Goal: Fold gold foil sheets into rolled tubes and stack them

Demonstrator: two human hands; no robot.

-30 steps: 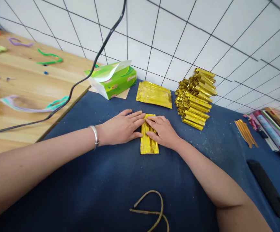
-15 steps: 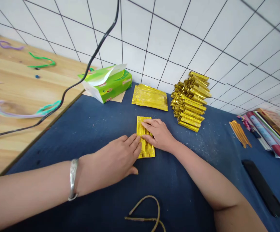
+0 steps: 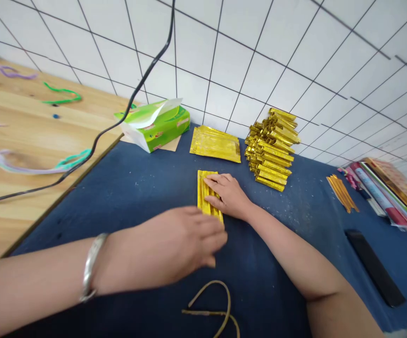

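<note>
One gold packet (image 3: 205, 192): flat on our blue tabletop (image 3: 143, 185)
Right hand (image 3: 232, 196): we rest it outstretched on the packet
Left hand (image 3: 175, 246): unclenched, blurred, partly hiding the packet's lower end

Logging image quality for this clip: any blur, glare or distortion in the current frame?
Head view: left hand blurred, right hand sharper; head view: bright glints on the gold tubes; head view: wall tiles look skewed and stretched toward the right edge.

A white tiled wall (image 3: 237, 65) with a thin dark grid (slanting at upper right) spans the top of the frame, softly lit, above a pale wood-grain tabletop (image 3: 20, 134) at left and a dark blue table surface (image 3: 143, 188) across the centre and bottom.
</note>
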